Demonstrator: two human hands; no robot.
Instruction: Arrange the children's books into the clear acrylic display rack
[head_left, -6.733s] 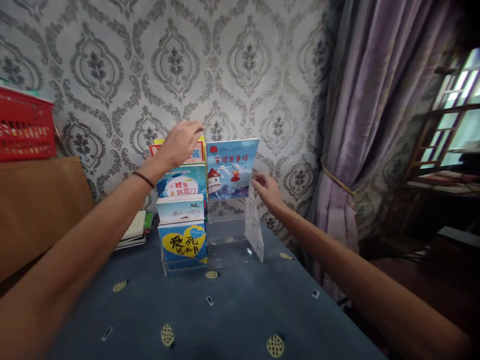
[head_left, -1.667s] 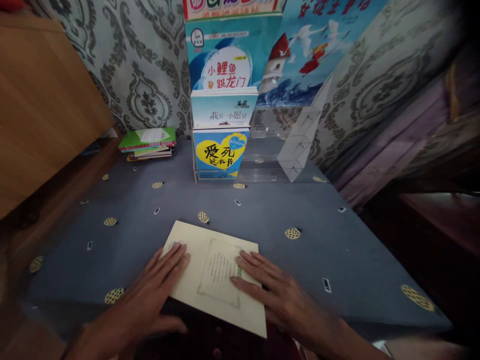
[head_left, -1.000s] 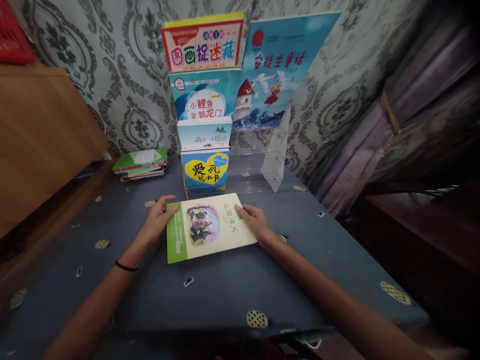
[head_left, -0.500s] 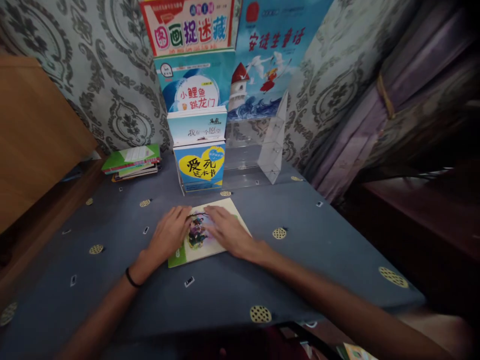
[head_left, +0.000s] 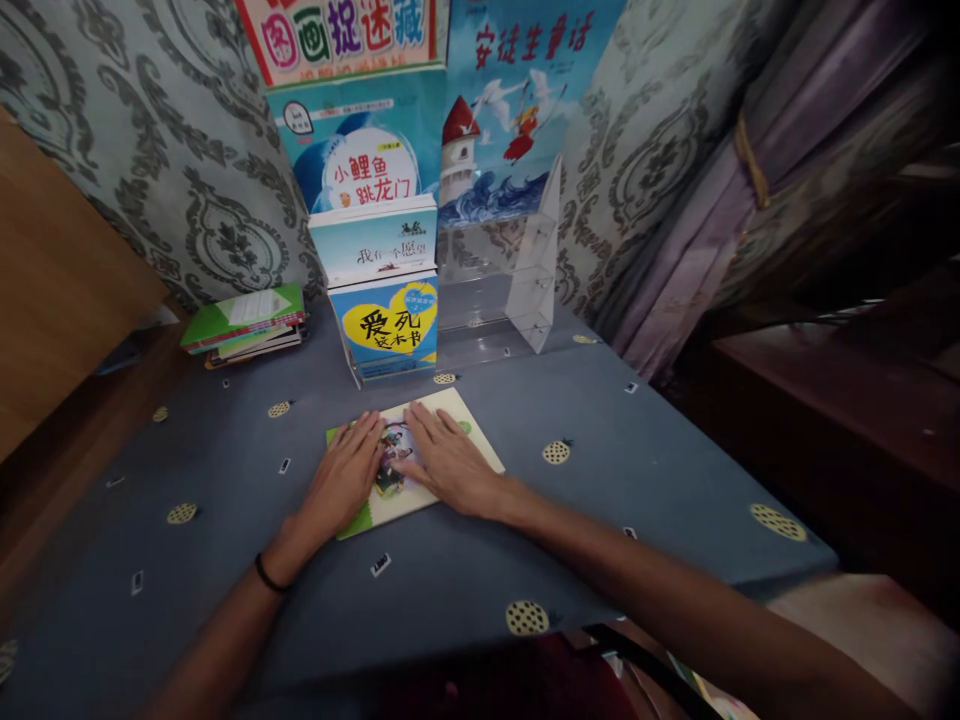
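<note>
A thin book point(head_left: 405, 508) with a cream cover, a green spine strip and a colourful picture lies flat on the blue-grey tablecloth point(head_left: 247, 530). Flat on its left part rests my left hand point(head_left: 349, 470), fingers stretched out, a black band round the wrist. My right hand point(head_left: 454, 460) lies across the upper right of the cover with its fingers spread and the thumb over the picture. Both palms hide parts of the cover. Neither hand grips the book.
Behind the book stands a clear display rack point(head_left: 536, 290) holding several picture books, a blue one with a yellow heart point(head_left: 390, 322) in front. A stack of books point(head_left: 247, 315) sits at the back left. Patterned curtains point(head_left: 630, 170) hang behind the table.
The view has shifted slightly, so the rack and books appear further left and higher. My right hand's fingers are a little more spread on the cover; the book stays put.
</note>
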